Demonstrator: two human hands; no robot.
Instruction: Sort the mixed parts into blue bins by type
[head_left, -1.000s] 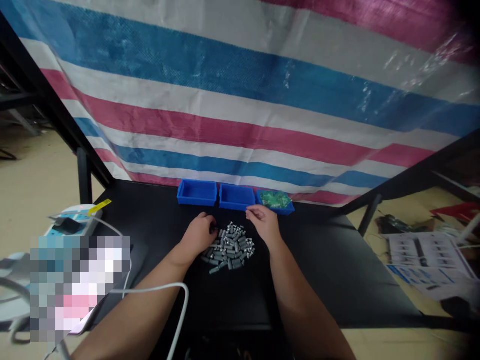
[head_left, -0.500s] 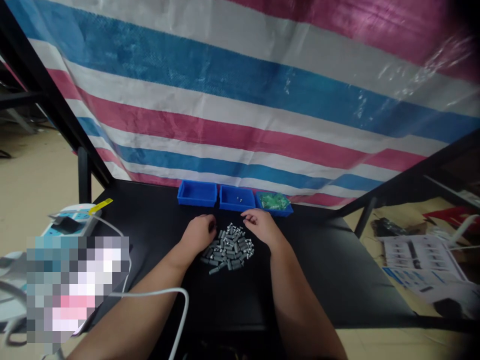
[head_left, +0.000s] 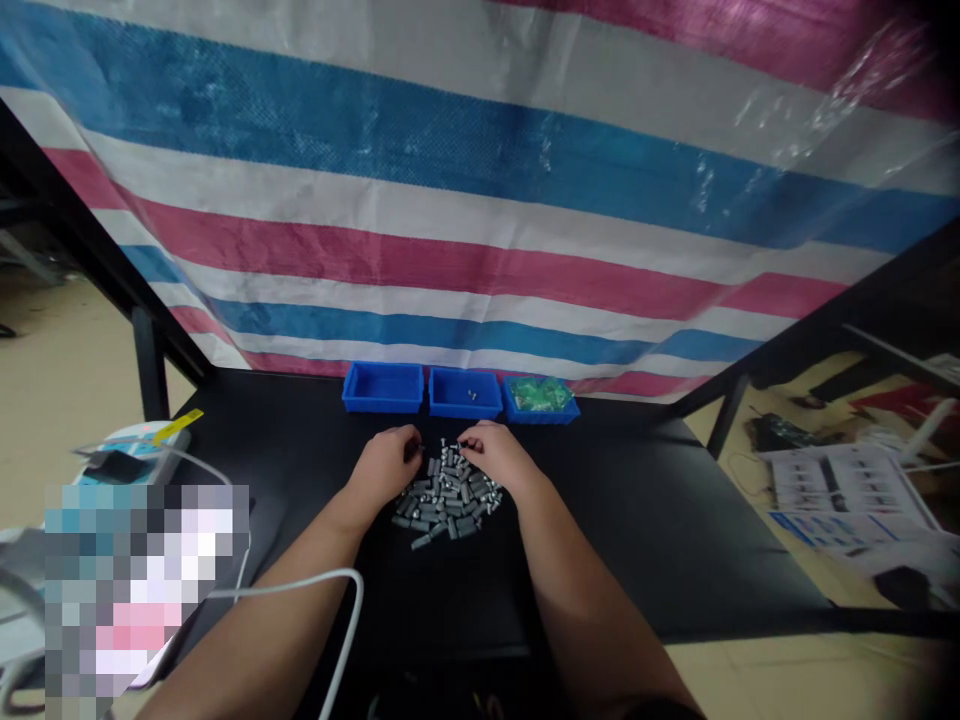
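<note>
A loose pile of grey cylinders (head_left: 450, 500) and small shiny screws (head_left: 493, 496) lies on the black table. At the pile's upper left is my left hand (head_left: 384, 465), its fingers curled into a pinch; whatever they hold is too small and hidden to name. My right hand (head_left: 495, 455) reaches over the upper right of the pile, thumb and fingertips closed on a small screw (head_left: 454, 446). Behind the hands stand a left blue tray (head_left: 384, 407), a middle blue tray (head_left: 465, 410) with a few screws inside, and a right blue tray (head_left: 544, 416) holding green bagged pieces (head_left: 541, 393).
A striped plastic sheet (head_left: 450, 260) hangs behind the black table (head_left: 622, 520). On the left are a power strip (head_left: 127, 445), a blurred-out device and a white cable (head_left: 300, 582) crossing above my left forearm. Black frame posts (head_left: 152, 365) flank the table.
My right hand has moved left and down to the top of the pile, and its fingers have closed there. My left hand stays pinched beside the pile. The view has shifted slightly.
</note>
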